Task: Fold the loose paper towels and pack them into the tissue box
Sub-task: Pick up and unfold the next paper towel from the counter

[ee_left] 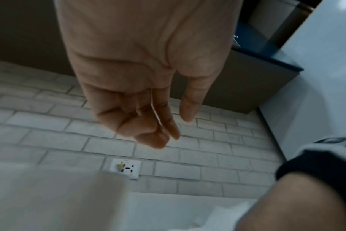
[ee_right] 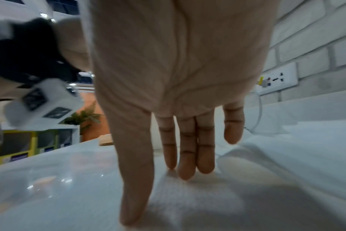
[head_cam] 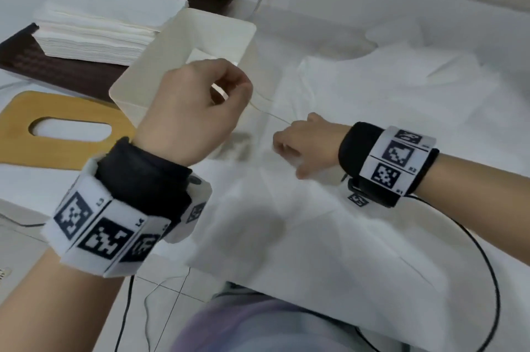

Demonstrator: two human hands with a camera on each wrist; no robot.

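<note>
Paper towels (head_cam: pixel 358 110) lie loose and rumpled across the white table (head_cam: pixel 430 21), just right of the open cream tissue box (head_cam: pixel 137 87). A neat stack of towels (head_cam: pixel 94 24) sits on a dark tray (head_cam: pixel 57 70) behind the box, and the wooden lid (head_cam: pixel 23 127) lies flat to its left. Right hand (head_cam: pixel 304 145) rests straight fingers (ee_right: pixel 188 156) on a sheet. Left hand (head_cam: pixel 186 110) hovers over the box, fingers curled, thumb and forefinger seemingly pinching a thin edge, though blur obscures it
</note>
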